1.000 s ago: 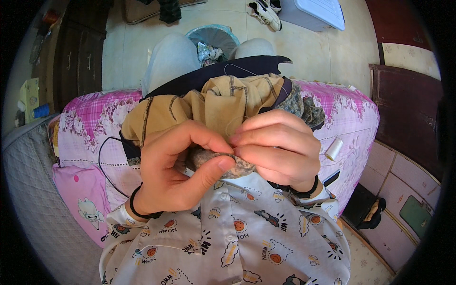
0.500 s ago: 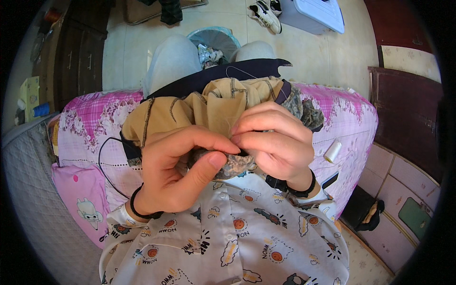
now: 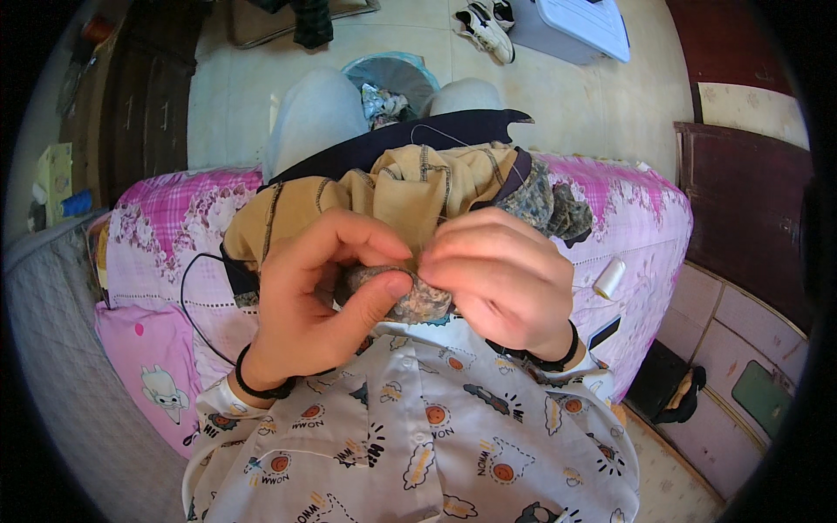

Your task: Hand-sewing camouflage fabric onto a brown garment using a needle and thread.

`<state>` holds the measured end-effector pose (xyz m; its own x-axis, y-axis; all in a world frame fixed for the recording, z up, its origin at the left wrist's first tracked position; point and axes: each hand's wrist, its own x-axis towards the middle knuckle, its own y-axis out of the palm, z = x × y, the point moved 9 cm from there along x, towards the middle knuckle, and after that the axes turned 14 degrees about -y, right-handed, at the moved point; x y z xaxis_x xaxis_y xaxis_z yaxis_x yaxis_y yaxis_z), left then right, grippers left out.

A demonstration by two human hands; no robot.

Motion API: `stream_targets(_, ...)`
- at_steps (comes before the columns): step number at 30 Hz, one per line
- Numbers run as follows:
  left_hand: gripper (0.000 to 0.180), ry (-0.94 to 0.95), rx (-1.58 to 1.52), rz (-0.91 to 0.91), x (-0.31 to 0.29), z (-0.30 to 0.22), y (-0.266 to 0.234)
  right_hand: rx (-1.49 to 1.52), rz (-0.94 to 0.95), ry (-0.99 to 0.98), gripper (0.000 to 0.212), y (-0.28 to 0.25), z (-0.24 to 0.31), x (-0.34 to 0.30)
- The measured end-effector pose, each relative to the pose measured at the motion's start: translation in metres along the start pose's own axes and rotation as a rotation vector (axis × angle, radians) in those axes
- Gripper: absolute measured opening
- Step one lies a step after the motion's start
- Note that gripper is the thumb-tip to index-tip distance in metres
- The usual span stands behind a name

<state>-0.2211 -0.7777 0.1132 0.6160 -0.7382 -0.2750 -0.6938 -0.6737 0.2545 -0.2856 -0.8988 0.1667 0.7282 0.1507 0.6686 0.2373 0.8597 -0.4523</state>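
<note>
A garment (image 3: 349,196) with a tan inside, dark overlocked seams and camouflage outer cloth lies across my lap. My left hand (image 3: 301,301) is closed on a folded camouflage edge (image 3: 424,303) of it, the thumb pressing on top and the forefinger curled over the far side. Against that fold, the fingertips of my right hand (image 3: 501,275) are pinched together. Whatever they grip is hidden; only a faint thread shows near them. Beyond lies a navy part of the cloth (image 3: 384,139), with a thin loop of thread on it.
A white thread spool (image 3: 609,278) and a dark phone (image 3: 604,333) lie on the pink flowered bedspread (image 3: 645,209) at my right. A lined waste bin (image 3: 410,68) stands between my knees. Shoes (image 3: 485,31) and a blue storage box (image 3: 571,30) sit on the floor ahead.
My right fingertips have moved slightly left and down onto the fold, close to the left thumb. The left forefinger has drawn back a little, and the camouflage fold has shifted left.
</note>
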Motion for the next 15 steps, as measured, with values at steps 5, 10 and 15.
stream_targets(5, 0.021, -0.059, -0.102, 0.011, 0.002, 0.003, 0.0, -0.094, -0.115, -0.038, 0.037, -0.018, 0.011, -0.001)
stream_targets(10, 0.019, -0.079, -0.138, 0.046, 0.001, 0.005, 0.004, -0.257, -0.018, -0.191, 0.027, -0.007, 0.022, -0.003)
stream_targets(15, 0.014, -0.016, 0.098, 0.032, 0.003, 0.003, 0.008, -0.302, 0.051, -0.236, 0.029, -0.008, 0.031, -0.007)
